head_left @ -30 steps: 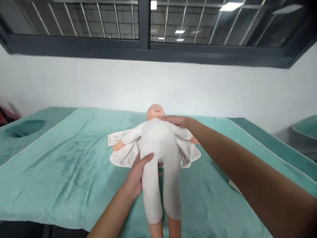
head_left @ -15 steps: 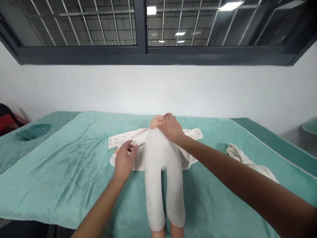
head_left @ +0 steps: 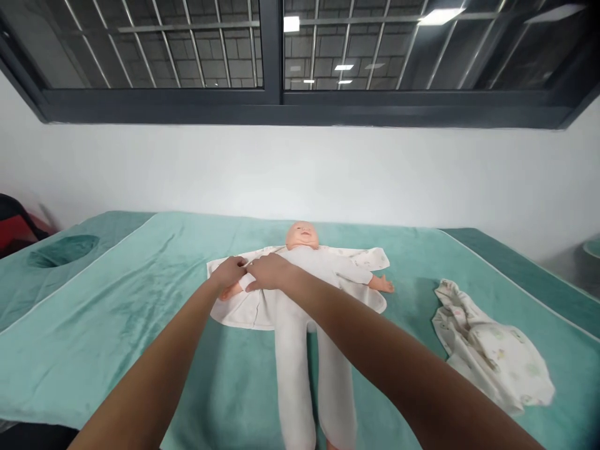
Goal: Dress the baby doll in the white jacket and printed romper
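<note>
A baby doll (head_left: 302, 234) in a white bodysuit and leggings (head_left: 294, 350) lies face up on an opened white patterned baby shirt (head_left: 253, 312). Both hands meet at the doll's arm on the left side of the view. My left hand (head_left: 228, 274) is closed on the shirt's cloth near the sleeve, just above the doll's hand (head_left: 230, 292). Beside it my right hand (head_left: 268, 273) also pinches shirt cloth, over the doll's forearm; its fingertips are partly hidden. The doll's other arm (head_left: 383, 284) stretches out over the shirt, its hand bare.
A crumpled white patterned garment (head_left: 509, 359) lies to the right on the green padded bed (head_left: 117, 325). The bed has a face hole (head_left: 64, 250) at the left. Behind it rises a white wall (head_left: 300, 169) with a barred window (head_left: 272, 103).
My right hand has left the doll's head and moved left and down to its arm. My left hand has shifted slightly up and left onto the shirt. The doll's face now shows.
</note>
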`<action>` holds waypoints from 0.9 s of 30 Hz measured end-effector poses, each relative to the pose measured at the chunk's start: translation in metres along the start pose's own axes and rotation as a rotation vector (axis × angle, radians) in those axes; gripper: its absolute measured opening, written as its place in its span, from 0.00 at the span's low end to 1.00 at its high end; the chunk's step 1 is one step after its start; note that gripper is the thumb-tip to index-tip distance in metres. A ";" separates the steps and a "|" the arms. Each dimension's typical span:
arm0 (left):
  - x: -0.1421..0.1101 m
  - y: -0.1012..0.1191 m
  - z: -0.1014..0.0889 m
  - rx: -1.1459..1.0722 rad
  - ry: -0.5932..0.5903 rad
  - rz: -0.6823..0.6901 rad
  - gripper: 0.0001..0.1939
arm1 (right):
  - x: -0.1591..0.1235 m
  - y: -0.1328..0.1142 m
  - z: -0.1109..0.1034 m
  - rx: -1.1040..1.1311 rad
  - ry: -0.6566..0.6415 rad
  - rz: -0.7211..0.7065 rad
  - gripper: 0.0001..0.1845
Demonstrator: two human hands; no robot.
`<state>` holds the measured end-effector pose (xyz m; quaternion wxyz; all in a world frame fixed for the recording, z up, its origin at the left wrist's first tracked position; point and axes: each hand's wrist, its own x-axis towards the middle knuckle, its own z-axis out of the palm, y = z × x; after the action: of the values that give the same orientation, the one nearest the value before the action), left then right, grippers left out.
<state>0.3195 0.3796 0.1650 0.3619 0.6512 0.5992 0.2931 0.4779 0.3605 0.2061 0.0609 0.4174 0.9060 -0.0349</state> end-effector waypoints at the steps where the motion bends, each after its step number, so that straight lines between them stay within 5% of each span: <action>1: -0.002 0.000 -0.001 -0.044 -0.002 -0.020 0.10 | 0.000 0.000 0.000 -0.005 0.003 0.000 0.24; 10: -0.034 0.012 -0.033 -0.463 0.088 -0.138 0.21 | -0.023 0.028 -0.011 -0.059 0.039 0.235 0.20; 13: -0.052 0.042 -0.019 -0.577 -0.021 -0.098 0.23 | -0.022 0.030 -0.006 -0.045 0.069 0.338 0.21; 16: -0.071 0.078 0.011 -0.808 -0.249 0.005 0.22 | -0.018 0.025 -0.006 -0.006 0.098 0.386 0.17; 18: -0.079 0.094 0.029 -0.835 -0.261 0.022 0.20 | -0.023 0.023 -0.012 0.024 0.134 0.400 0.15; 23: -0.080 0.088 0.035 -0.791 -0.114 -0.026 0.18 | -0.097 0.038 -0.021 0.063 0.343 0.481 0.17; 26: -0.075 0.077 0.030 -0.814 -0.042 -0.091 0.18 | -0.167 0.050 0.006 0.244 0.604 0.801 0.22; 27: -0.073 0.075 0.030 -0.825 -0.032 -0.099 0.18 | -0.188 0.052 0.019 0.323 0.603 0.877 0.24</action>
<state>0.3786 0.3020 0.2139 0.6154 0.4263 0.4563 0.4809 0.6396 0.2508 0.2124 -0.2568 0.7511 0.6077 -0.0236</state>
